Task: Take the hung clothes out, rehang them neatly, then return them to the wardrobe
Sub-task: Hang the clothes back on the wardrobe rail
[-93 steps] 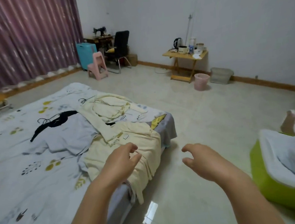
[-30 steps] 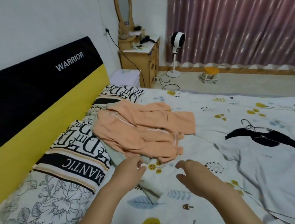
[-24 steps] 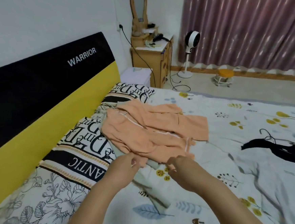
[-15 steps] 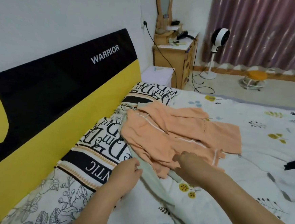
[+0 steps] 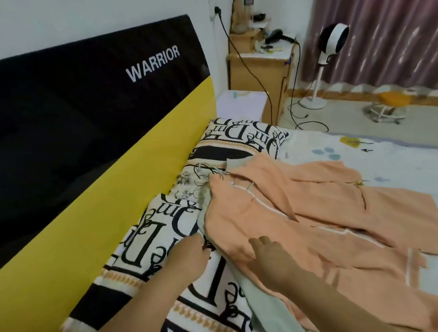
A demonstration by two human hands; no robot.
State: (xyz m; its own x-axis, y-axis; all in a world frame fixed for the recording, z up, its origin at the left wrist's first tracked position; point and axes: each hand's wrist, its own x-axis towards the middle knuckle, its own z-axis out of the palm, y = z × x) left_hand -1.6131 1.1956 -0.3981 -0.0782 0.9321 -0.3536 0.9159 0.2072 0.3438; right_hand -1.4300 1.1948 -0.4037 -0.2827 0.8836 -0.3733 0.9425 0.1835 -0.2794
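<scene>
An orange garment [image 5: 322, 223] with white trim lies spread over the bed, partly on a lettered pillow [image 5: 162, 230]. A pale green garment [image 5: 265, 301] lies under it, and its edge shows along the orange one's left side. My left hand [image 5: 188, 260] is at the left edge of both garments; its fingertips are tucked out of sight against the cloth. My right hand [image 5: 270, 261] rests on top of the orange garment with its fingers stretched forward. No hanger shows in either garment.
A black and yellow headboard [image 5: 78, 129] runs along the left. Past the pillows stand a wooden bedside cabinet [image 5: 258, 84] with a hair dryer and cables, a white fan [image 5: 334, 41], a yellow stool [image 5: 388, 102] and purple curtains. The patterned white sheet [image 5: 395, 157] stretches right.
I turned from the foot of the bed toward the headboard and leaned in. Both hands moved from the sheet onto the orange garment's near edge.
</scene>
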